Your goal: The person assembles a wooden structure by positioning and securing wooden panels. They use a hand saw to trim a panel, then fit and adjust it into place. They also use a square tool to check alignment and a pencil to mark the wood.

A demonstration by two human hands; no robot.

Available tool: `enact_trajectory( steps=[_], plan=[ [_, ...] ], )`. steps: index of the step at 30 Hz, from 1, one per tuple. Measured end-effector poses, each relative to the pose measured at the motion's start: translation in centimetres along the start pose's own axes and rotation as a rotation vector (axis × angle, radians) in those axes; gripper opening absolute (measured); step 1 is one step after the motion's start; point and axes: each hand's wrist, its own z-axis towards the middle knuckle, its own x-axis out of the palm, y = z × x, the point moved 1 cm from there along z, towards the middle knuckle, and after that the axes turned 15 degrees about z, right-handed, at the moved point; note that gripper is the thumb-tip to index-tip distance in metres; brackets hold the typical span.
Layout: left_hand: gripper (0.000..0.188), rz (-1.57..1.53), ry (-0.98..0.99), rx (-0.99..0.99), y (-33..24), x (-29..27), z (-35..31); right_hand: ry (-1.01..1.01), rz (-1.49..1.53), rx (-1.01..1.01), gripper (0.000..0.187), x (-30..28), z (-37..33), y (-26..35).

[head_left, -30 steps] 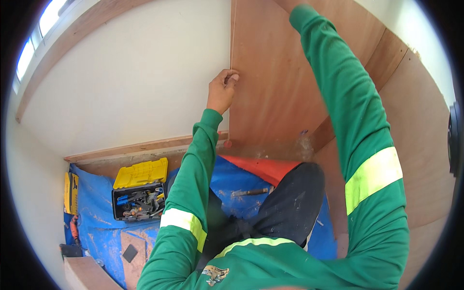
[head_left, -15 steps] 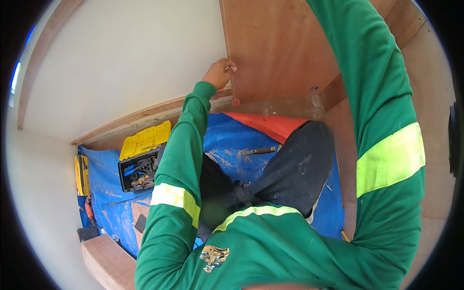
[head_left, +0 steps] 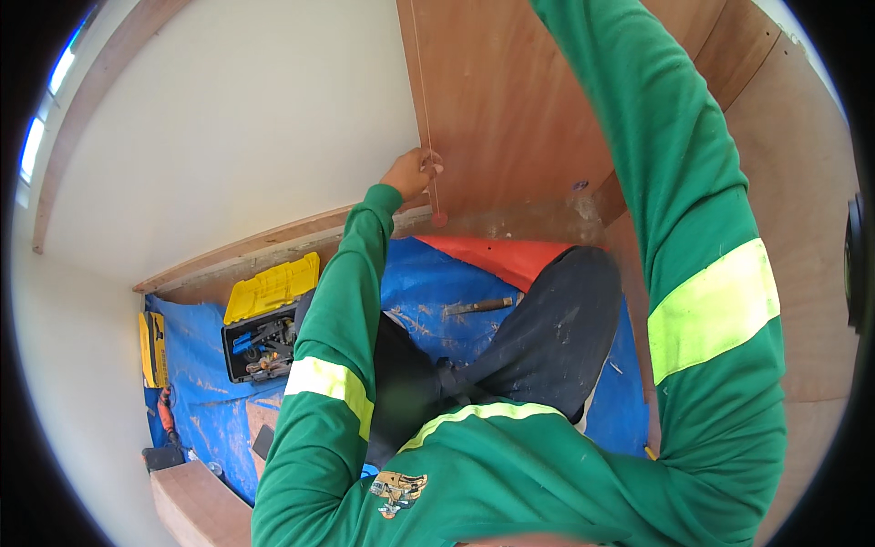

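A thin string hangs down along the edge where the white wall meets a brown plywood panel. A small round red weight dangles at its lower end, just above the base of the panel. My left hand is at the string a little above the weight, its fingers closed in a pinch on the line. Raised high, my right arm runs out past the top of the view, and the hand on it is out of sight.
Blue sheeting covers the floor around my bent legs, with a red-orange sheet beyond. A chisel-like tool with a wooden handle lies between my knees. To my left stand an open toolbox and a wooden block.
My view has tilted up, so the scene sits lower in the picture. My left hand has slid slightly down the string toward the red weight. The right arm stays raised.
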Motion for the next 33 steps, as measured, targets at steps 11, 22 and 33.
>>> enact_trajectory(
  steps=[11, 22, 33],
  plan=[
    [0.040, -0.025, 0.024, -0.014, 2.0, -0.5, 0.3, -0.043, -0.220, 0.043, 0.011, 0.3, -0.1, -1.3],
    [0.043, -0.043, 0.028, 0.005, 1.3, -1.3, -0.3, -0.031, -0.310, 0.060, 0.012, 0.3, 0.1, 0.5],
    [0.029, 0.040, -0.231, -0.012, 1.1, -5.3, -0.1, -0.024, -0.340, 0.075, 0.014, 0.3, -0.8, 1.4]
  ],
)
